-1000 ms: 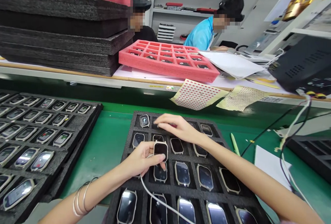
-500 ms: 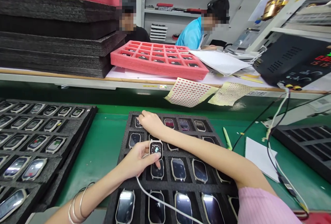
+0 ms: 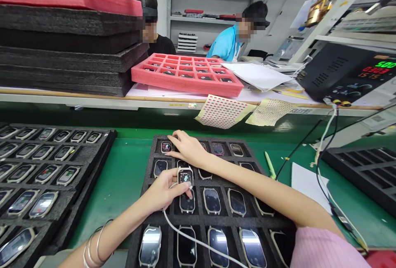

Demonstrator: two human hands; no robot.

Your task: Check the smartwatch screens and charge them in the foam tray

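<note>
My left hand [image 3: 162, 191] is closed around a smartwatch [image 3: 185, 176] without a strap, its screen lit with a dial. A white cable [image 3: 204, 245] runs from below that hand toward the bottom edge. My right hand [image 3: 190, 149] reaches across, thumb and fingers apart, just right of a lit watch [image 3: 166, 147] in the tray's far left pocket. Whether its thumb touches that watch I cannot tell. Both hands are over a black foam tray [image 3: 216, 221] of pocketed watches, mostly dark-screened. My right arm hides some pockets.
Another foam tray of watches [image 3: 69, 175] lies to the left. A green pen [image 3: 269, 164] and white paper [image 3: 309, 185] are on the right. Behind stand stacked foam trays [image 3: 62, 59], a red tray [image 3: 185, 82] and a power supply [image 3: 343, 74]. Two people sit beyond the shelf.
My right hand has drawn slightly right off the far left watch, and its fingers have spread. That watch now shows a lit screen. My left hand still holds its watch.
</note>
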